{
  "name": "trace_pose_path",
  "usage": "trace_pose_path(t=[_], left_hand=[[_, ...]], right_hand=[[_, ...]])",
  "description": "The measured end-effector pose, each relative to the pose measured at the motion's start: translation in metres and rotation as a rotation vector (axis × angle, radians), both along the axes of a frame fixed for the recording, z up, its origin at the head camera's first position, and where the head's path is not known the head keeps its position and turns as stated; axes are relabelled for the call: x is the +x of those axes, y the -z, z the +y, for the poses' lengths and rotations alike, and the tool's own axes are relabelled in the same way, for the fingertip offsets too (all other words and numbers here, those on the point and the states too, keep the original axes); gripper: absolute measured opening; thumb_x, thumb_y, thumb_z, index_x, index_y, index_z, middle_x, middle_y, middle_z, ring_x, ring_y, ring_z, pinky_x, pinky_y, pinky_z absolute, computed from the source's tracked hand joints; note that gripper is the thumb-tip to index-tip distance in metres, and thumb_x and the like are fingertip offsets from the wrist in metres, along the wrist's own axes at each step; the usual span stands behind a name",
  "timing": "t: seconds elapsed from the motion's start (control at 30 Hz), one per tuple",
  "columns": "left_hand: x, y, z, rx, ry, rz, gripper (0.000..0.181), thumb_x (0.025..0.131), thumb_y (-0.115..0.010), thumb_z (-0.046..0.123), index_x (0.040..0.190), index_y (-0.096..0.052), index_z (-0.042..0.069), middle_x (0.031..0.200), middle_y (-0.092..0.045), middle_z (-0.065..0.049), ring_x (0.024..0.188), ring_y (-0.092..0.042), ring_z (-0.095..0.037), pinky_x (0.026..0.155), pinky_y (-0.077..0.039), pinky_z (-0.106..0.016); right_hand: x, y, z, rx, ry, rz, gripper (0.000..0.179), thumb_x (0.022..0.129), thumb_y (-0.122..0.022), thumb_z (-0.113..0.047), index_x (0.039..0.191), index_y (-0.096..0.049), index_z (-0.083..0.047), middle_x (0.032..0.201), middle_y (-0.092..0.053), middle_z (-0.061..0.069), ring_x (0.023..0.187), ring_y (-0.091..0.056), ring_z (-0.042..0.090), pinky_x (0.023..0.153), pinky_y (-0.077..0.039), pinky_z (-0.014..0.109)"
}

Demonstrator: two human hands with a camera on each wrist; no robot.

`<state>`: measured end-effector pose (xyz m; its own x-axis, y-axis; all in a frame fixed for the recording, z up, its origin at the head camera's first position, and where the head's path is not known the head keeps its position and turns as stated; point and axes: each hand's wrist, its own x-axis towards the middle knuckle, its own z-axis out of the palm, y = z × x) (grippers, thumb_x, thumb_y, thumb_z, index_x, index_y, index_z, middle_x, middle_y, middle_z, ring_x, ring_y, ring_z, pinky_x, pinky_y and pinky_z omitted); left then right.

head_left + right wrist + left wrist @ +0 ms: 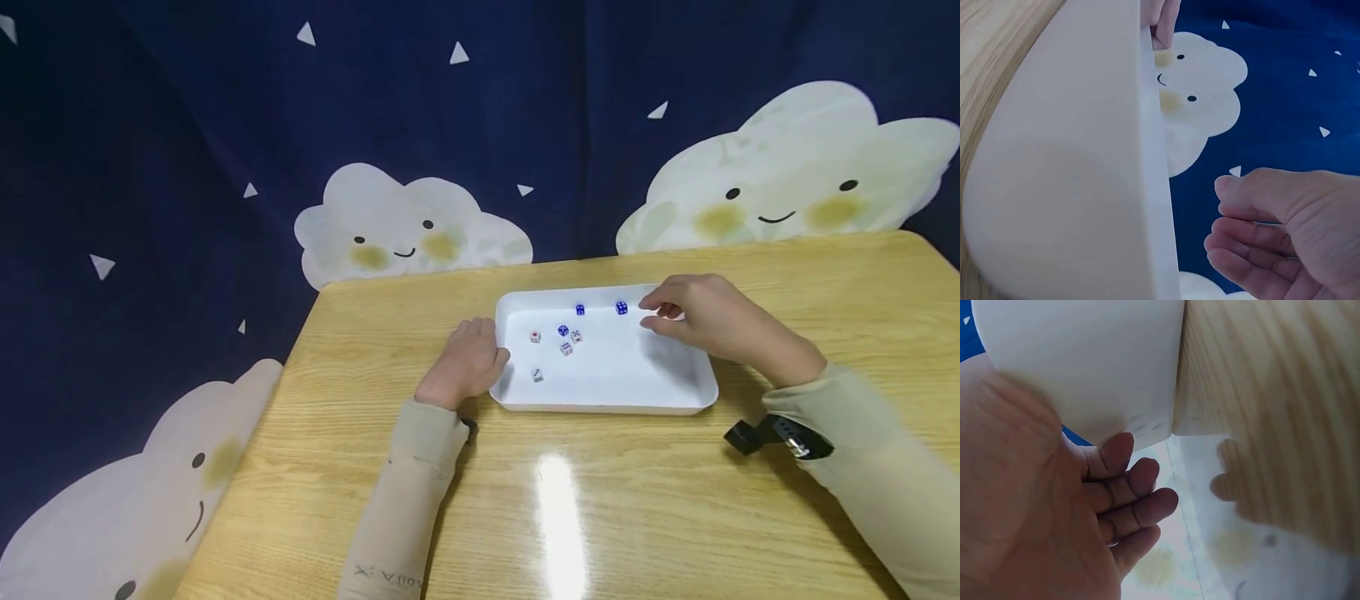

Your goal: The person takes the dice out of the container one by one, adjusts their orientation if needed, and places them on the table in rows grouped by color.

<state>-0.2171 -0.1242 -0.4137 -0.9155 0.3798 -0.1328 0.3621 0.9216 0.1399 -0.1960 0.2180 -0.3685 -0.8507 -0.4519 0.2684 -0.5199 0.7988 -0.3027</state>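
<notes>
A shallow white tray point(622, 383) lies on the wooden table with several dice in it. Its left rim is held by my left hand point(468, 358), thumb over the edge; in the left wrist view the fingers point(1159, 503) lie beside the tray's outer wall. My right hand point(712, 321) hovers over the tray's right end, fingers loosely bent, and nothing shows between them. Closest to it is a blue die point(622, 307); another blue die point(581, 309) sits further left. A third blue die point(563, 331) lies beside two white dice point(566, 348).
Further left in the tray are a white die with a red dot point(536, 337) and a white die point(537, 375) near the front. Around the tray extends the wooden table point(360, 375). Behind it hangs a dark blue curtain point(420, 108) with clouds.
</notes>
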Motion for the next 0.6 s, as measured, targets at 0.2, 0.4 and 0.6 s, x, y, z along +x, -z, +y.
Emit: trace_pose_path(t=[0.2, 0.4, 0.6], left_hand=[[0.0, 0.0, -0.001, 0.007, 0.006, -0.01, 0.035, 0.106, -0.037, 0.025, 0.121, -0.048, -0.004, 0.108, -0.05, -0.013, 0.101, -0.043, -0.029, 0.095, -0.039, -0.038], [0.002, -0.002, 0.0, -0.038, -0.017, -0.019, 0.033, 0.106, -0.036, 0.028, 0.122, -0.047, 0.001, 0.112, -0.048, -0.011, 0.104, -0.039, -0.028, 0.097, -0.036, -0.04], [0.004, -0.002, 0.0, -0.053, -0.032, -0.011, 0.032, 0.106, -0.036, 0.029, 0.12, -0.048, 0.003, 0.112, -0.048, -0.009, 0.106, -0.04, -0.028, 0.098, -0.035, -0.041]], right_hand=[[0.0, -0.003, -0.019, -0.001, -0.039, 0.004, 0.021, 0.087, -0.081, -0.016, 0.105, -0.08, -0.007, 0.095, -0.078, 0.006, 0.08, -0.068, 0.015, 0.072, -0.054, 0.035], [-0.002, -0.005, -0.037, -0.009, -0.086, -0.013, 0.018, 0.087, -0.081, -0.014, 0.103, -0.08, -0.008, 0.097, -0.078, 0.006, 0.079, -0.066, 0.015, 0.072, -0.054, 0.034], [-0.007, 0.001, -0.056, -0.014, -0.12, -0.05, 0.019, 0.088, -0.08, -0.013, 0.105, -0.08, -0.006, 0.098, -0.078, 0.007, 0.08, -0.065, 0.017, 0.074, -0.054, 0.035]])
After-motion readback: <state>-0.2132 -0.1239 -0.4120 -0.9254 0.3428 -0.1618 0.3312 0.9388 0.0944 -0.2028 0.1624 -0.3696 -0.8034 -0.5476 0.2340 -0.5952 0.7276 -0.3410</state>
